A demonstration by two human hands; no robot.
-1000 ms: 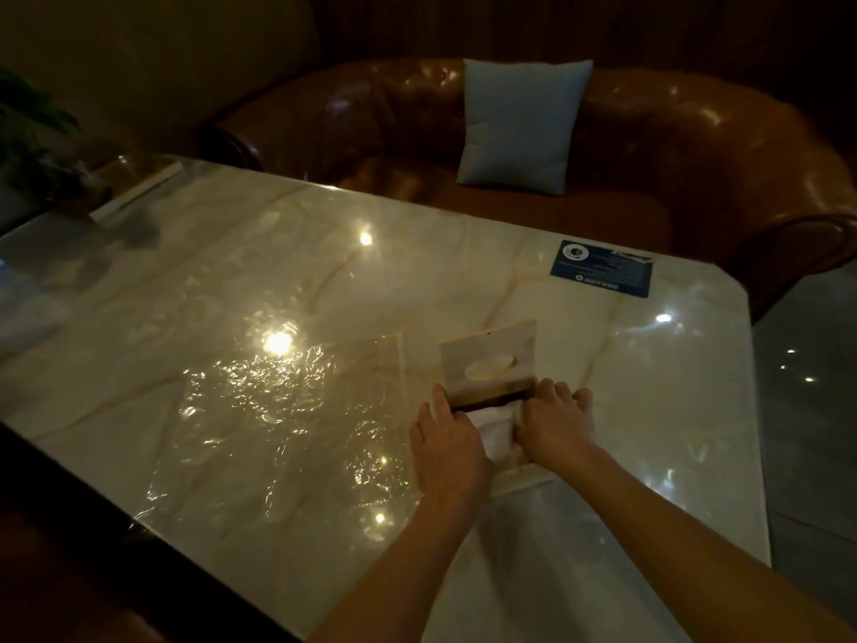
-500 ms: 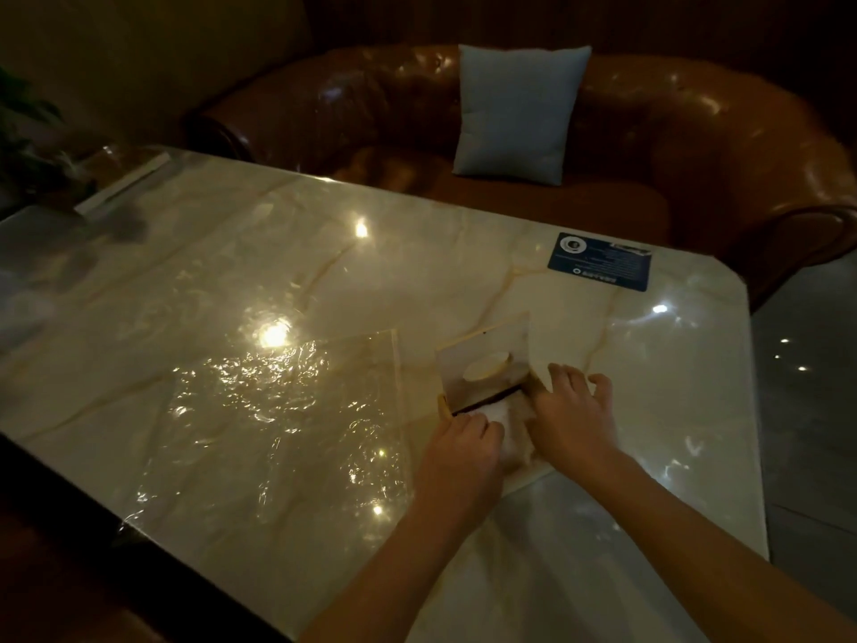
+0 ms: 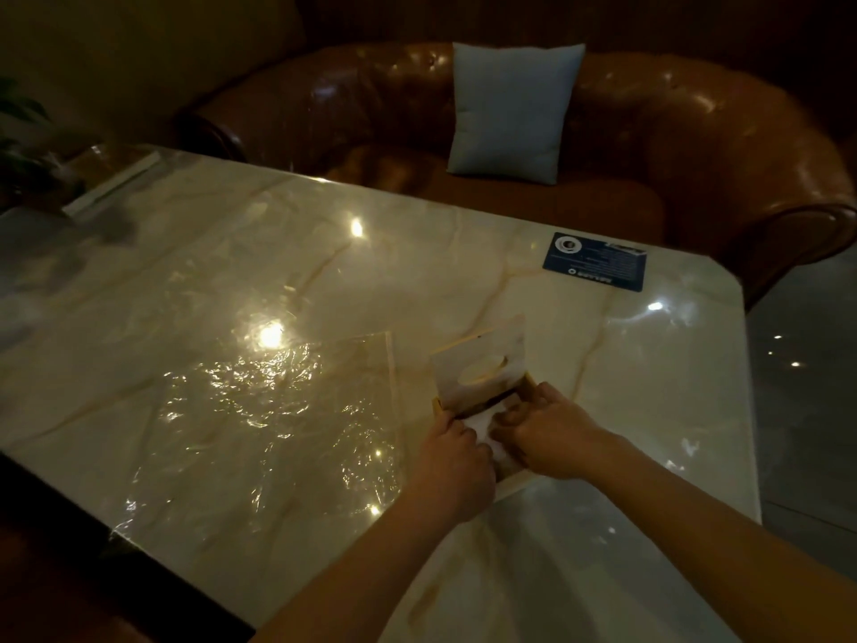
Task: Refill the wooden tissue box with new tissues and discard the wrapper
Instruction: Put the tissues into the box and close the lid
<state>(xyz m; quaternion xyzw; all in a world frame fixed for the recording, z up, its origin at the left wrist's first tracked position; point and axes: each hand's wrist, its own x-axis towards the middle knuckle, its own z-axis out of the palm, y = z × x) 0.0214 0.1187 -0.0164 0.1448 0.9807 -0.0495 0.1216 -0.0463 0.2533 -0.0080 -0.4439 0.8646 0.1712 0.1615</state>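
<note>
The wooden tissue box (image 3: pixel 519 461) sits on the marble table (image 3: pixel 287 280) near its right front. Its lid (image 3: pixel 480 368) with an oval slot stands tilted up at the far side. White tissues (image 3: pixel 482 422) show inside the box between my hands. My left hand (image 3: pixel 457 461) rests on the box's left side with fingers curled onto the tissues. On the right side, my right hand (image 3: pixel 547 431) has its fingers bent down on the tissues. A clear crinkled plastic wrapper (image 3: pixel 278 420) lies flat on the table to the left of the box.
A dark blue card (image 3: pixel 595 267) lies near the table's far right edge. A brown leather sofa (image 3: pixel 695 146) with a pale cushion (image 3: pixel 512 112) stands behind the table. A plant (image 3: pixel 18 146) and a pale strip (image 3: pixel 111 182) sit at the far left corner.
Both hands have shifted from lying flat on the box's sides to curling inward over the tissues. The lid stays tilted up; the wrapper has not moved.
</note>
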